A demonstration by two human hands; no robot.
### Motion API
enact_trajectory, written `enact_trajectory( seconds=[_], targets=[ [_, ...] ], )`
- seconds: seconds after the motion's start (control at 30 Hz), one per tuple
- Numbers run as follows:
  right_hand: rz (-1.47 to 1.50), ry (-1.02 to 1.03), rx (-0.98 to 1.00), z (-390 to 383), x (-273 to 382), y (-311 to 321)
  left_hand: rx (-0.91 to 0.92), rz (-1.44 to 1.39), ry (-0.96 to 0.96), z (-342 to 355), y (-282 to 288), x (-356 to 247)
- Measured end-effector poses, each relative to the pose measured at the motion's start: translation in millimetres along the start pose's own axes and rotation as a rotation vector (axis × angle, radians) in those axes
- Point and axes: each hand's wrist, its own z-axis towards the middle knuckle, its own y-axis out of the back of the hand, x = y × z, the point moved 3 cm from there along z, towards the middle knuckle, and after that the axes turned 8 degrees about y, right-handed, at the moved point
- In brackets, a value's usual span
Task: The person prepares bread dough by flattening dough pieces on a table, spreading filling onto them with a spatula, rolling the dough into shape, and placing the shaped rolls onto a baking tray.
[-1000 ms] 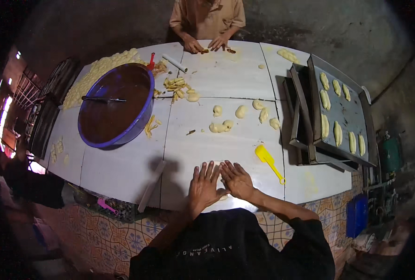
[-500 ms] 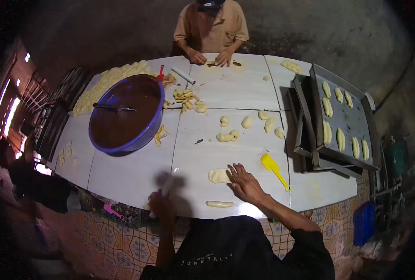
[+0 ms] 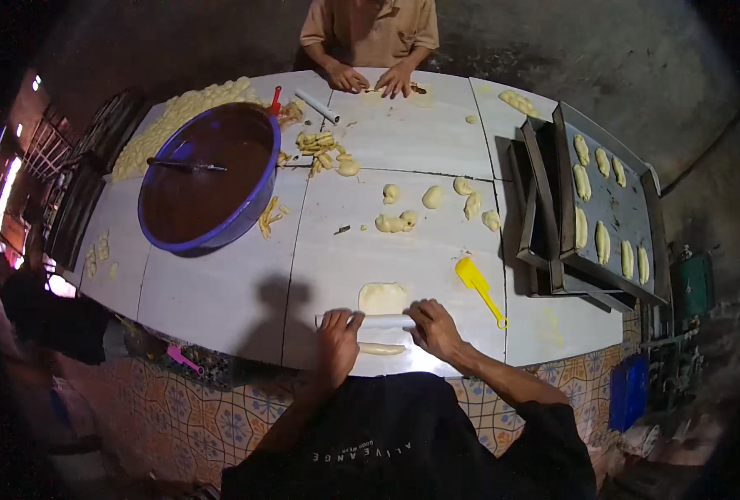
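A white rolling pin [image 3: 380, 321] lies crosswise over the near edge of a flattened piece of dough [image 3: 383, 296]. My left hand [image 3: 338, 340] is closed over its left end, and my right hand [image 3: 435, 330] bends its fingers over the other end. Just nearer to me, between the hands, rests a slim rolled dough log [image 3: 382, 349]. To the right of the flat dough lies a yellow plastic scoop [image 3: 478, 285]. Farther up the table, several dough lumps [image 3: 432, 197] are scattered.
A purple-blue tub [image 3: 257, 202] of brown filling stands left, a spoon in it. Behind it spreads a mass of dough balls [image 3: 157, 133]. Stacked metal trays [image 3: 620, 212] at right carry shaped dough. A person [image 3: 370, 37] works dough across the white table [image 3: 211, 308].
My left hand has brought the rolling pin from the left onto the dough. My right hand has moved from the dough to the pin's right end. The view has shifted slightly.
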Motion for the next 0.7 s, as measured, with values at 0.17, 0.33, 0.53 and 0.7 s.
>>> enact_trajectory(
  seconds=[0.17, 0.33, 0.53, 0.7],
  targets=[
    [-0.047, 0.002, -0.115, 21, -2, -1, -0.023, 0.015, -0.021, 14, -8, 16],
    [-0.364, -0.221, -0.210, 74, -30, -10, -0.116, 0.316, 0.202, 93, -32, 16],
    [-0.469, -0.423, -0.130, 109, -59, -12, -0.097, 0.187, 0.308, 166, -43, 39],
    [-0.309, -0.401, -0.252, 125, -76, 4, -0.356, 0.132, 0.257, 178, -27, 37]
  ],
)
